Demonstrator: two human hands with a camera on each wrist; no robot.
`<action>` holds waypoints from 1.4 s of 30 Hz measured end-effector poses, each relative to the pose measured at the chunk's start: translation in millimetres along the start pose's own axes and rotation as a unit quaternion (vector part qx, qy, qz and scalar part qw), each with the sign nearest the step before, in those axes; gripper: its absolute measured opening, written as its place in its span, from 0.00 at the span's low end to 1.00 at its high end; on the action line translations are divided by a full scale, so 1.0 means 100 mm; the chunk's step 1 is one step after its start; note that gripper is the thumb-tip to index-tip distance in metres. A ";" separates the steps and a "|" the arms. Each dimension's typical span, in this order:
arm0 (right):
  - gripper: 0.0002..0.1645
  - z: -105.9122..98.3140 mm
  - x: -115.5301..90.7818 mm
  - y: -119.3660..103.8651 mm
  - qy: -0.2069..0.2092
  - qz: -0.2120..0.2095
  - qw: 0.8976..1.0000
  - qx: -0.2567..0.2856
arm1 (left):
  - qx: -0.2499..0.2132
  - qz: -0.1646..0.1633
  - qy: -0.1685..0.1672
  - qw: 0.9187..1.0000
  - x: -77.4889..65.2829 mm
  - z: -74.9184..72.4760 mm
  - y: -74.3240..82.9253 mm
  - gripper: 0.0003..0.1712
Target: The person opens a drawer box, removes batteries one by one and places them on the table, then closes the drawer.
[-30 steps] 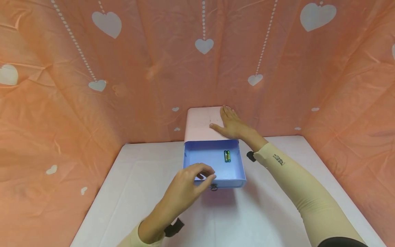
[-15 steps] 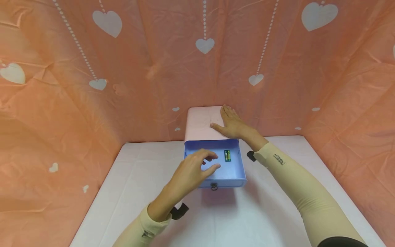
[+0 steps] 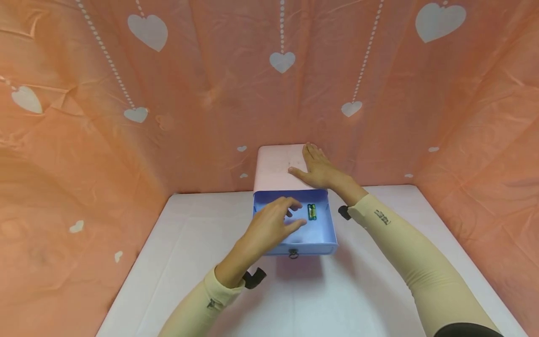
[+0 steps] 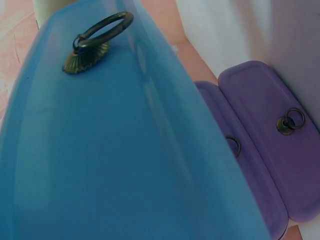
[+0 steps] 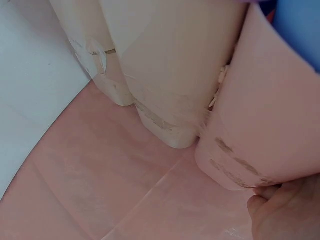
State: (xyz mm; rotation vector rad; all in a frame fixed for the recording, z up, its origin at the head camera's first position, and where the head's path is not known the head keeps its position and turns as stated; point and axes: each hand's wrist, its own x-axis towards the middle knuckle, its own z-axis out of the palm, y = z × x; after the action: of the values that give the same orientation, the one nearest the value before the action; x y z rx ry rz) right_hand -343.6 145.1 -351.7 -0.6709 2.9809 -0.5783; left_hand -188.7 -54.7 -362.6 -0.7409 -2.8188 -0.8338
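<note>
A small cabinet with a pale pink top [image 3: 273, 164] stands against the back wall, its blue drawer [image 3: 322, 235] pulled out. Two green batteries [image 3: 311, 212] lie side by side on the drawer floor, toward the right. Over the drawer hovers my left hand [image 3: 267, 225], thumb and fingers spread apart with nothing between them, fingertips just left of the batteries. My right hand [image 3: 316, 172] rests flat on the cabinet top's right side. In the left wrist view the drawer front [image 4: 115, 150] fills much of the picture, with its metal ring pull [image 4: 107, 31].
Below the blue drawer, the left wrist view shows two purple drawers [image 4: 270, 142] with ring pulls. The cabinet's taped pink and cream sections [image 5: 170, 75] appear in the right wrist view. A white table [image 3: 193, 248] is enclosed by orange-pink cloth walls [image 3: 210, 117] with hearts.
My left hand has moved from the drawer's front edge forward and right, over the drawer toward the batteries, and its fingers have spread. My right hand has stayed on the cabinet top.
</note>
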 end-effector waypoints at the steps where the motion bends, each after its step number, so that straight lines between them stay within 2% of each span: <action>1: 0.63 0.00 0.00 0.00 0.000 0.000 1.000 0.000 | 0.002 -0.004 -0.001 1.000 0.01 0.01 0.00 0.24; 9: 0.62 -0.02 0.00 0.01 -0.003 0.000 1.000 0.000 | 0.002 -0.035 -0.007 0.999 0.11 0.09 0.05 0.24; 23: 0.63 -0.01 -0.01 -0.01 -0.004 0.000 1.000 -0.003 | 0.008 -0.068 -0.029 0.997 0.21 0.19 0.10 0.27; 35: 0.63 0.01 0.00 -0.02 -0.002 0.000 1.000 -0.005 | 0.023 -0.070 -0.025 0.997 0.29 0.23 0.12 0.26; 42: 0.63 0.00 0.00 -0.01 -0.002 -0.003 1.000 0.002 | 0.053 -0.071 -0.021 0.996 0.32 0.25 0.13 0.26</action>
State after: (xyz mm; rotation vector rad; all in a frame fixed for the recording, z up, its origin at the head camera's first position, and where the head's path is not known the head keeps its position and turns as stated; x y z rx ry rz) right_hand -342.7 144.4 -351.1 -0.6801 2.9745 -0.5810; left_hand -209.8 -18.0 -369.4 -0.5544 -2.9551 -0.6872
